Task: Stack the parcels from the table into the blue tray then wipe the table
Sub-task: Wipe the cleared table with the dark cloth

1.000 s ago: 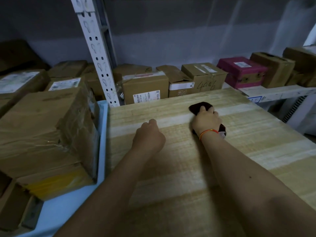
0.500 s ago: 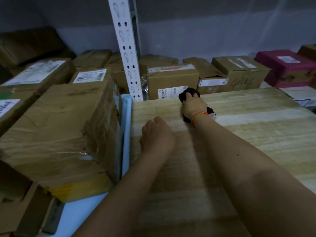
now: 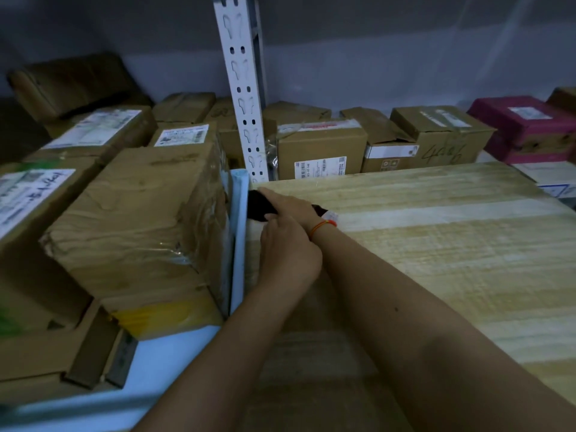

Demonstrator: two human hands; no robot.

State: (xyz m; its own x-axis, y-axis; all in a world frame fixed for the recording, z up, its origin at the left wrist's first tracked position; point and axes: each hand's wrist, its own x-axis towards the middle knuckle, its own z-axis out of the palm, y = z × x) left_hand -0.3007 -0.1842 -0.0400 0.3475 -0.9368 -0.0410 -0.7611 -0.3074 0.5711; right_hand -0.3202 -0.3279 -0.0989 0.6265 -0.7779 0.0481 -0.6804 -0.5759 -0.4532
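Wooden worktop (image 3: 436, 244): pale boards, bare across the right and middle.
Blue tray (image 3: 238, 244): just beside the worktop's left edge, holding stacked parcels (image 3: 137, 213); the top one is brown and taped.
Shelf upright (image 3: 241, 88): white, perforated, behind the tray's far corner.
Right hand (image 3: 288, 204): fingers laid over a dark cloth (image 3: 258, 207), pressing it at the worktop's far-left corner, against the tray rim.
Left hand (image 3: 288, 254): fingers curled, holding nothing, on the worktop just beside the right wrist.
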